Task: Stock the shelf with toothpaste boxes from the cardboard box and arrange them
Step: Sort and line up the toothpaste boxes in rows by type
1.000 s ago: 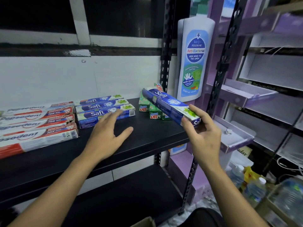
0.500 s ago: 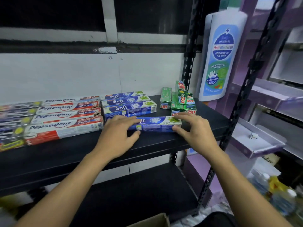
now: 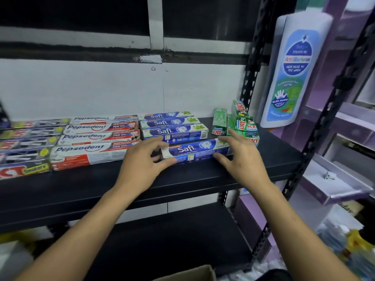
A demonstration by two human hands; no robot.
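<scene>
A blue Safi toothpaste box (image 3: 192, 151) lies on the black shelf (image 3: 182, 181), in front of a row of three more Safi boxes (image 3: 174, 126). My left hand (image 3: 142, 165) grips its left end and my right hand (image 3: 241, 157) grips its right end. Red and white Pepsodent boxes (image 3: 95, 138) lie to the left of the Safi row, with dark boxes (image 3: 24, 142) further left. Small green boxes (image 3: 241, 124) are stacked at the right, just behind my right hand. A corner of the cardboard box (image 3: 190, 273) shows at the bottom edge.
A big bottle-shaped sign (image 3: 294, 72) hangs beside the shelf's right post (image 3: 324, 118). Purple display trays (image 3: 334, 185) stand to the right. A lower black shelf (image 3: 172, 240) sits beneath. Water bottles and clutter (image 3: 349, 240) lie on the floor at lower right.
A second ago my right hand held the Safi box in the air and my left hand rested on the shelf. The box now lies on the shelf, held at both ends.
</scene>
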